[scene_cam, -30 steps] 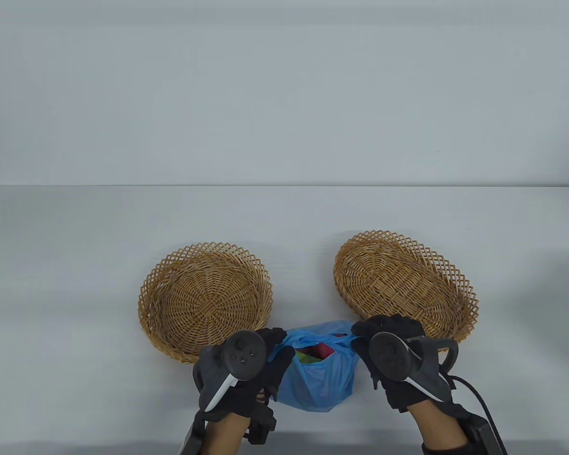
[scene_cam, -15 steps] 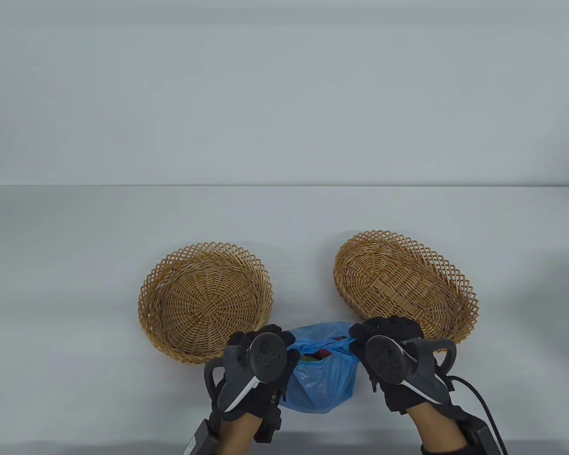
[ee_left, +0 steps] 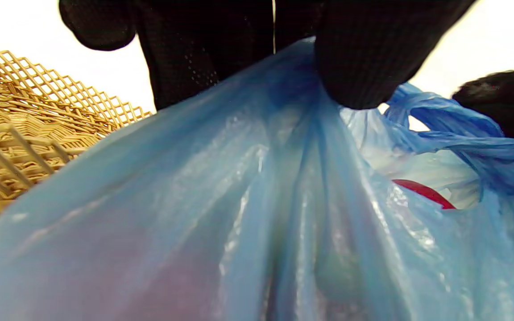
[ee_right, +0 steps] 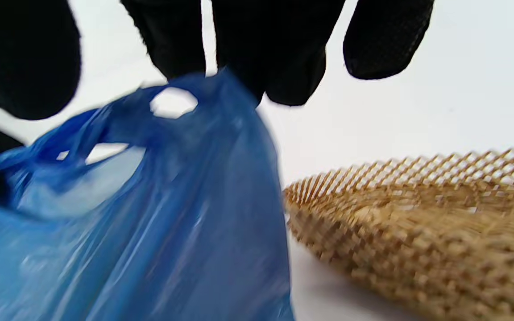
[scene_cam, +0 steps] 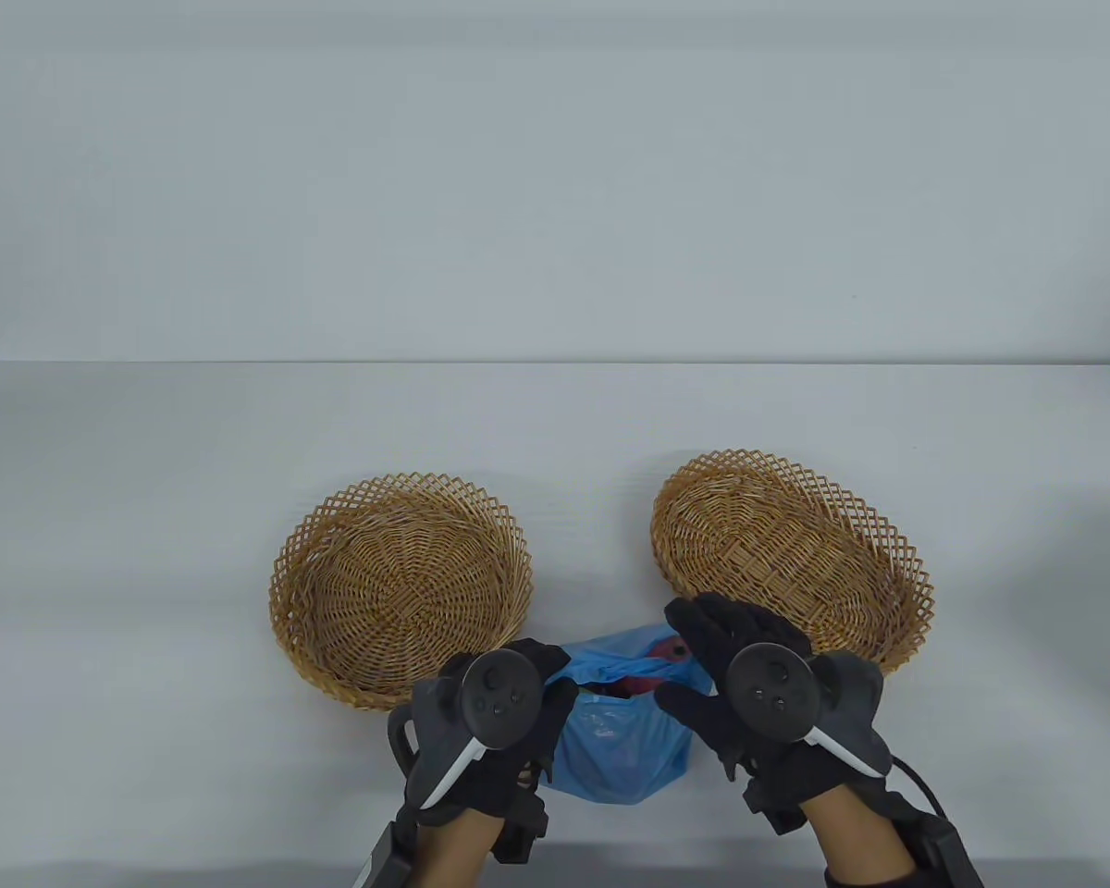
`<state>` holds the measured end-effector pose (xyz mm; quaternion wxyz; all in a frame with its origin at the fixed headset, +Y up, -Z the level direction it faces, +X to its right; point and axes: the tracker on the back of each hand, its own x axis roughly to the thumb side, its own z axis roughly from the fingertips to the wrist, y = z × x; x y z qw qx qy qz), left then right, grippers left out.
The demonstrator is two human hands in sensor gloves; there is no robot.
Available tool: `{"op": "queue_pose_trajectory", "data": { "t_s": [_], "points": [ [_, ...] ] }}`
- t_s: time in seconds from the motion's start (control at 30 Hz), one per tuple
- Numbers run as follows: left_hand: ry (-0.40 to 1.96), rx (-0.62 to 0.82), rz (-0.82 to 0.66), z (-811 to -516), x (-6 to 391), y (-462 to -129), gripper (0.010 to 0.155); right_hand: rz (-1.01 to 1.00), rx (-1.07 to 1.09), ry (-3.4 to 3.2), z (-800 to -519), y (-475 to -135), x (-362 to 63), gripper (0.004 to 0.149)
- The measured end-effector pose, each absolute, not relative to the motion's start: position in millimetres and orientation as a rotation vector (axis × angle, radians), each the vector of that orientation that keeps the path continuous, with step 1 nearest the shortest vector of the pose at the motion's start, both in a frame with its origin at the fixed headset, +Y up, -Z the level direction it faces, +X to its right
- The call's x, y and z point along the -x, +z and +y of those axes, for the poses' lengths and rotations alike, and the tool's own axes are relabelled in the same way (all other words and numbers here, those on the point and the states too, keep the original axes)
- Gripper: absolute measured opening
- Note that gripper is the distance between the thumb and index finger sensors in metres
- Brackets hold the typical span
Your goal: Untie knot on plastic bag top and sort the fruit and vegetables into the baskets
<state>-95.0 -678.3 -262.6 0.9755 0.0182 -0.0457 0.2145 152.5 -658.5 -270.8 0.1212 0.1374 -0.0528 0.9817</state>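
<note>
1. The left hand (scene_cam: 488,731) pinched the gathered top of the translucent blue plastic bag (scene_cam: 622,749); in the left wrist view the gloved fingertips (ee_left: 364,67) were closed on a bunched fold of film.
2. The right hand (scene_cam: 760,689) hung over the bag's far-right corner with its fingers (ee_right: 283,49) spread and nearly straight, holding nothing; the tips stood just above the bag's handle loop (ee_right: 172,103).
3. The bag sat between the two hands, its mouth partly parted, a red item (ee_left: 422,192) showing inside. Whether the knot was fully undone could not be told.
4. Risk: with only one hand gripping, a sideways pull from the left fingers would likely tip the bag or drag it, spilling produce toward the table's near edge (scene_cam: 240,856), which lay just behind the wrists.
5. Risk: thin film gripped in a tight fold may tear or slip under load.
6. The round wicker basket (scene_cam: 398,592) lay just outboard of the left fingers, close to the bag; the oval wicker basket (scene_cam: 786,546) lay just beyond the right fingertips.
7. Open tabletop extended well beyond both baskets and to either side; room was tightest between the hands.
</note>
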Motion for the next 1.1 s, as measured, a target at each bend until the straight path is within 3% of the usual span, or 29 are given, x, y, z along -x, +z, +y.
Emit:
{"op": "queue_pose_trajectory", "data": {
  "t_s": [0.17,0.23,0.3,0.37,0.53,0.7,0.87,1.0,1.1],
  "points": [
    [0.412,0.087,-0.174,-689,82,-268,0.073,-0.192,-0.42,2.909,-664,-271,-137,0.056],
    [0.35,0.096,-0.165,-691,76,-270,0.071,-0.206,-0.425,2.87,-663,-268,-133,0.046],
    [0.309,0.068,-0.139,-690,73,-271,0.057,-0.249,-0.436,2.894,-662,-267,-131,0.043],
    [0.285,0.006,-0.085,-687,77,-269,0.045,-0.309,-0.425,2.945,-660,-266,-133,0.042],
    [0.35,-0.035,0.002,-683,93,-269,0.043,-0.456,-0.339,2.992,-651,-269,-151,0.042],
    [0.395,-0.056,0.029,-680,100,-268,0.043,-0.475,-0.256,2.949,-644,-270,-166,0.041],
    [0.44,-0.024,-0.02,-682,99,-269,0.046,-0.339,-0.344,2.752,-644,-269,-170,0.043],
    [0.438,0.003,-0.047,-684,95,-269,0.051,-0.077,-0.461,2.778,-655,-272,-157,0.058],
    [0.409,-0.012,-0.024,-683,96,-270,0.043,-0.004,-0.509,2.804,-659,-272,-151,0.052]
  ]
}}
